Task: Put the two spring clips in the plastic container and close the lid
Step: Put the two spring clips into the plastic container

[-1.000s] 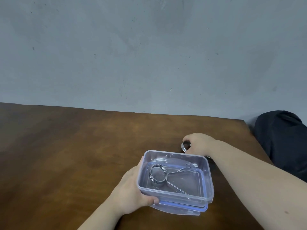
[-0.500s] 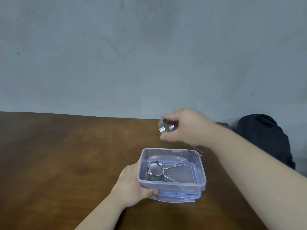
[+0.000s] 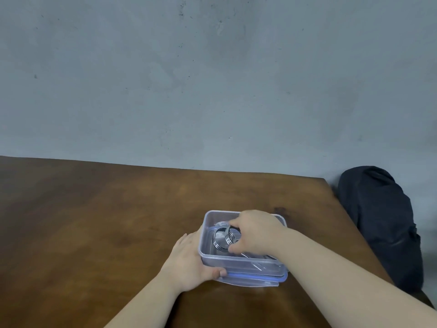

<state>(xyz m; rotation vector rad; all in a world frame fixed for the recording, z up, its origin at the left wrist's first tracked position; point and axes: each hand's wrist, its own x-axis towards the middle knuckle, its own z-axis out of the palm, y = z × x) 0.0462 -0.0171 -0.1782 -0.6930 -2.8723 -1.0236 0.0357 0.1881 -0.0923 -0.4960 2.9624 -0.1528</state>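
On the brown wooden table (image 3: 94, 221), near its right front part: one clear plastic container (image 3: 208, 233), rectangular, open at the top, seated on one blue-rimmed lid (image 3: 255, 279) lying flat beneath it. To the left of the container, left hand (image 3: 189, 263) cupped against the near left corner, palm pressed to the wall, thumb (image 3: 218, 272) curled along the front edge just above the lid; fingers loosely together, holding nothing but the box itself. Inside the container, two spring clips, counted by their coils: first spring clip (image 3: 218, 241) with its coil toward the left wall, second spring clip (image 3: 229, 237) just beside and touching it, coil upright. Thin wire legs (image 3: 256, 266) visible through the near wall, stretching right along the floor; not possible to tell which leg belongs to which clip. Over the right half of the opening, right hand (image 3: 256, 233) reaching down into the box, thumb and forefinger pinching the coil of the second spring clip, remaining fingers curled; unclear whether that clip already rests on the floor. Further right, off the table's edge, one dark bag (image 3: 378, 221) against the grey wall (image 3: 212, 79).
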